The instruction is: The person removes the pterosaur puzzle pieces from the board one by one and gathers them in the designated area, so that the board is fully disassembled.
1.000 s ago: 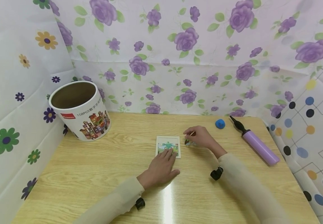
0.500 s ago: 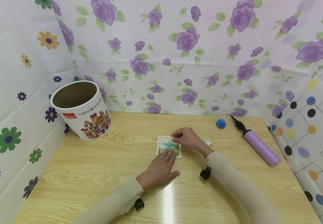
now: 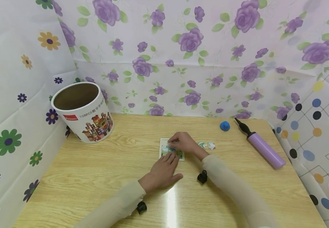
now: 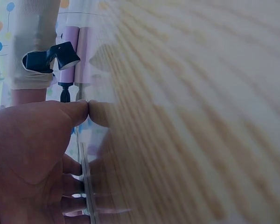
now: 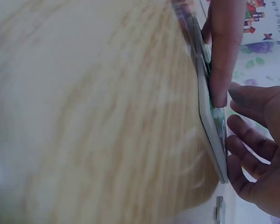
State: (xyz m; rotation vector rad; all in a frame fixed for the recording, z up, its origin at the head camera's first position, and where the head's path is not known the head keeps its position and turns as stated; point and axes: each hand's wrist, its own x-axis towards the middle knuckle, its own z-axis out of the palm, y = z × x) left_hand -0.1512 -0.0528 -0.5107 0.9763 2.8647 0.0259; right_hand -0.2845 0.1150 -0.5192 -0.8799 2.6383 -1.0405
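A small jigsaw puzzle (image 3: 164, 152) in a white frame lies flat on the wooden table, with green, blue and white parts of its picture showing. Across its lower edge rest the straight fingers of my left hand (image 3: 164, 171), palm down with the thumb out to the side. My right hand (image 3: 183, 142) is over the upper part of the frame, curled with thumb and index finger brought together on a puzzle piece that they mostly hide. From the right wrist view, the fingertips of this right hand (image 5: 266, 135) are right at the puzzle surface (image 5: 218, 123). Loose puzzle pieces (image 3: 211, 145) lie to the right.
A white printed bucket (image 3: 96, 126) stands at the back left. Toward the right are a blue lump (image 3: 225, 126) and a purple hand pump (image 3: 264, 148) with a black nozzle. Patterned cloth (image 3: 164, 76) closes off the back and sides.
My right hand has moved left from the loose pieces to the top of the puzzle, uncovering pieces on the table. The left hand stays in place on the frame.
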